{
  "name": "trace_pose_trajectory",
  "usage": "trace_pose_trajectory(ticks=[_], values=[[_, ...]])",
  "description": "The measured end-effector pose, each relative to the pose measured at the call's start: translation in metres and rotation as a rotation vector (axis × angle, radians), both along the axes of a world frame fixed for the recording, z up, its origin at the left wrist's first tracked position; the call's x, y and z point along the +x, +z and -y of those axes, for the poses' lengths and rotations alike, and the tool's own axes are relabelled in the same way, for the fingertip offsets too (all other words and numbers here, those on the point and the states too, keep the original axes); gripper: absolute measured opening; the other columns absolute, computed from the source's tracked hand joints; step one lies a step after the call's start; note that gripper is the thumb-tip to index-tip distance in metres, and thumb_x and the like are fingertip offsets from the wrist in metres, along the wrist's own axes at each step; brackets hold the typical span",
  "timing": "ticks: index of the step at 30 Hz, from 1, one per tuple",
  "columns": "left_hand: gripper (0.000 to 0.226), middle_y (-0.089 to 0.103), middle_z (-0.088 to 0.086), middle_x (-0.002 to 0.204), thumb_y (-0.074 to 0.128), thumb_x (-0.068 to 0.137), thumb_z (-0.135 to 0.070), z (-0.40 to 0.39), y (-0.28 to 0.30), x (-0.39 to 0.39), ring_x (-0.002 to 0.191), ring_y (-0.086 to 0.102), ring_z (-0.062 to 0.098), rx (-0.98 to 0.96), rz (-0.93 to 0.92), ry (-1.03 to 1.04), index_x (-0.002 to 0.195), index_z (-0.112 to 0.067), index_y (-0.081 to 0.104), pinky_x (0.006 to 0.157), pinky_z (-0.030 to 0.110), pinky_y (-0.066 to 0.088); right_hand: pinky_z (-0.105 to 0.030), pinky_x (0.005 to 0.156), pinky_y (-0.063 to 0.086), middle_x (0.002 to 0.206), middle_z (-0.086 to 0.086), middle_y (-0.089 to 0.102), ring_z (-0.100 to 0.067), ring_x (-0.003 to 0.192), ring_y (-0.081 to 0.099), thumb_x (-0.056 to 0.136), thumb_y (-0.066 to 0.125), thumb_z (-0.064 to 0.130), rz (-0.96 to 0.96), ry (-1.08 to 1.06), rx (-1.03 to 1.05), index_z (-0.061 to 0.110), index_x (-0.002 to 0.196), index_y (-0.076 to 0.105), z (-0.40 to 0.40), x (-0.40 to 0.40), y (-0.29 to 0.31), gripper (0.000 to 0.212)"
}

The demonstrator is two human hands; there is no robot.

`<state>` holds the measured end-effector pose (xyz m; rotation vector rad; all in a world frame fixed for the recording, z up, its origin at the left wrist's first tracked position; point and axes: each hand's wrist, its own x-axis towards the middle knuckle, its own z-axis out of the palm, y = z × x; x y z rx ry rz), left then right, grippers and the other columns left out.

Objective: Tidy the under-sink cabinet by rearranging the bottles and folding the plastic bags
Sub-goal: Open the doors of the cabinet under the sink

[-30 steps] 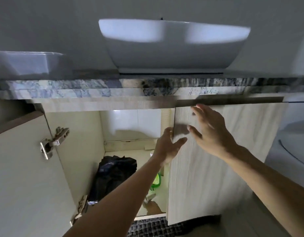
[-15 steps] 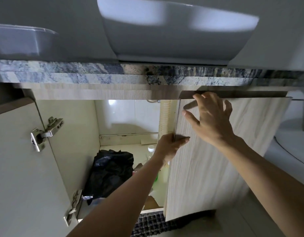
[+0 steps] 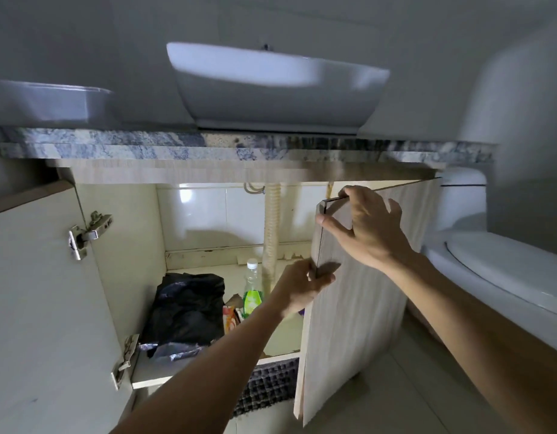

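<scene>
Both hands grip the free edge of the pale wood-grain right cabinet door [image 3: 361, 308]: the left hand [image 3: 297, 288] curls around it, the right hand [image 3: 369, 227] pinches its top corner at 12 o'clock above. Inside the cabinet, a crumpled black plastic bag [image 3: 187, 308] lies at 9 o'clock of a clear white-capped bottle with green label [image 3: 252, 291].

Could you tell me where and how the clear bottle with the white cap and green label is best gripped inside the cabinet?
Probably round its neck, just under the white cap, coming from the front and above. The bottle stands upright; the black plastic bag crowds its left, the corrugated drain hose stands close at its right, and packets hide its base.
</scene>
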<state>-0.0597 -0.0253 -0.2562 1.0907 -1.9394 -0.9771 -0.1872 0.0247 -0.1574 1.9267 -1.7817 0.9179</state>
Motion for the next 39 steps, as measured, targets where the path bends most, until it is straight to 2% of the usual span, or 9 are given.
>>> trace_pose_trajectory(ticks=[7, 9, 14, 17, 21, 25, 28, 34, 39], values=[[0.025, 0.058, -0.003, 0.090, 0.060, 0.091, -0.030, -0.067, -0.004, -0.026, 0.087, 0.055, 0.017, -0.230, 0.195, -0.132, 0.074, -0.027, 0.042, 0.077, 0.030, 0.050, -0.048, 0.101, 0.034, 0.120, 0.003, 0.057, -0.021, 0.116, 0.051, 0.082, 0.044, 0.067, 0.004, -0.017, -0.020, 0.017, 0.119, 0.047, -0.064, -0.036, -0.003, 0.063], [0.011, 0.058, -0.008, 0.094, 0.059, 0.091, -0.028, -0.084, -0.003, -0.037, 0.091, 0.054, 0.013, -0.279, 0.245, -0.235, 0.094, -0.024, 0.049, 0.089, 0.035, 0.048, -0.045, 0.101, 0.032, 0.121, 0.003, 0.057, -0.021, 0.114, 0.052, 0.086, 0.050, 0.057, 0.018, -0.014, -0.042, 0.016, 0.120, 0.048, -0.082, -0.049, -0.005, 0.054], [0.083, 0.047, -0.013, 0.134, 0.056, 0.092, -0.036, -0.116, -0.001, -0.077, 0.101, 0.058, 0.007, -0.432, 0.325, -0.442, 0.151, -0.022, 0.000, 0.087, 0.020, 0.042, -0.048, 0.106, 0.033, 0.128, -0.004, 0.057, -0.025, 0.115, 0.055, 0.091, 0.053, 0.042, 0.095, 0.038, -0.090, 0.011, 0.130, 0.046, -0.126, -0.082, -0.013, 0.050], [0.099, 0.000, -0.003, 0.161, 0.053, 0.089, -0.049, -0.120, -0.010, -0.109, 0.146, 0.017, 0.019, -0.555, 0.331, -0.477, 0.149, -0.020, -0.020, 0.115, 0.029, 0.029, -0.044, 0.093, 0.050, 0.123, -0.008, 0.059, -0.023, 0.104, 0.062, 0.090, 0.053, 0.034, 0.174, 0.103, -0.111, 0.008, 0.131, 0.045, -0.146, -0.107, -0.022, 0.050], [0.105, -0.027, 0.003, 0.156, 0.046, 0.089, -0.060, -0.129, -0.023, -0.153, 0.145, -0.021, 0.011, -0.697, 0.362, -0.489, 0.139, -0.017, -0.036, 0.122, 0.032, 0.005, -0.004, 0.077, 0.039, 0.098, 0.003, 0.058, -0.006, 0.083, 0.054, 0.094, 0.053, 0.024, 0.285, -0.020, -0.210, 0.006, 0.134, 0.044, -0.168, -0.140, -0.034, 0.045], [0.106, -0.034, 0.000, 0.153, 0.047, 0.087, -0.061, -0.139, -0.029, -0.207, 0.144, -0.025, 0.016, -0.755, 0.375, -0.477, 0.132, -0.027, -0.042, 0.122, 0.035, 0.004, 0.003, 0.062, 0.040, 0.078, 0.013, 0.051, 0.002, 0.066, 0.051, 0.097, 0.048, 0.026, 0.475, -0.190, -0.283, 0.014, 0.121, 0.045, -0.178, -0.177, -0.045, 0.026], [0.104, -0.035, -0.001, 0.152, 0.049, 0.087, -0.060, -0.141, -0.032, -0.250, 0.144, -0.023, 0.019, -0.785, 0.397, -0.471, 0.140, -0.027, -0.035, 0.122, 0.039, 0.006, 0.000, 0.056, 0.041, 0.090, 0.003, 0.055, -0.001, 0.067, 0.051, 0.098, 0.046, 0.028, 0.604, -0.331, -0.334, 0.006, 0.115, 0.049, -0.179, -0.209, -0.048, 0.028], [0.094, -0.041, -0.001, 0.147, 0.049, 0.091, -0.051, -0.132, -0.038, -0.302, 0.144, -0.024, 0.023, -0.861, 0.478, -0.452, 0.149, -0.023, -0.020, 0.121, 0.044, 0.005, -0.032, 0.088, 0.053, 0.116, -0.004, 0.061, -0.010, 0.094, 0.056, 0.097, 0.045, 0.036, 0.713, -0.392, -0.331, 0.013, 0.124, 0.047, -0.172, -0.264, -0.049, 0.035], [0.091, -0.043, -0.001, 0.146, 0.048, 0.093, -0.046, -0.126, -0.042, -0.307, 0.141, -0.028, 0.022, -0.882, 0.520, -0.438, 0.148, -0.025, -0.021, 0.119, 0.043, 0.003, -0.030, 0.086, 0.053, 0.117, -0.008, 0.061, -0.016, 0.098, 0.058, 0.097, 0.047, 0.034, 0.702, -0.374, -0.372, 0.009, 0.121, 0.046, -0.167, -0.268, -0.055, 0.035]])
